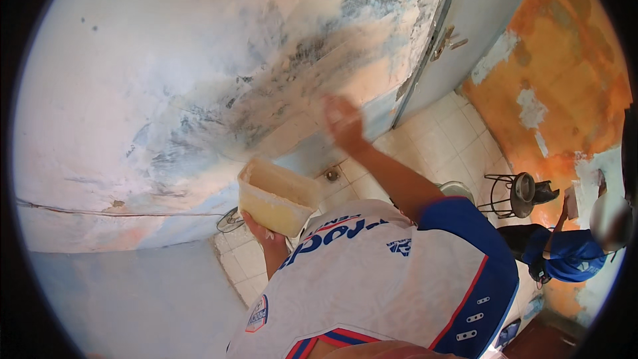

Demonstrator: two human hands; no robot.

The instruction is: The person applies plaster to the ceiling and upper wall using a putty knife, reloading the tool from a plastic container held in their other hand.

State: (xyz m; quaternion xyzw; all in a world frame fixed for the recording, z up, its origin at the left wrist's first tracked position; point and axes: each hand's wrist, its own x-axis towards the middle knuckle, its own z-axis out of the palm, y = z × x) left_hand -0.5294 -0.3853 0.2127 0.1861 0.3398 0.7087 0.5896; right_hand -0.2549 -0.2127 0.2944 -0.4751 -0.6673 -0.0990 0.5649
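Against the wall: the right hand (342,119) is raised and laid flat on the patchy plaster, fingers spread wide; it is blurred, and I cannot tell whether anything sits under the palm
Wall (166,80): pale blue and white with peach patches and dark grey smears, a long thin crack running across its lower left
Left hand (264,236): cupped under the bottom of a cream plastic tub (278,196), fingers closed on its base, holding it up near the chest
Tub: rectangular, open-topped, tilted a little, just below and to the left of the raised hand, apart from the wall
Floor (438,139): pale square tiles, with a small round drain (332,174) near the wall's foot
Door (478,20): grey-blue, next to the plastered wall, with a metal latch
Far right: another person in a blue shirt (565,252) faces an orange wall (565,60) with white patches
Between: a dark metal stand (512,193) on the tiles
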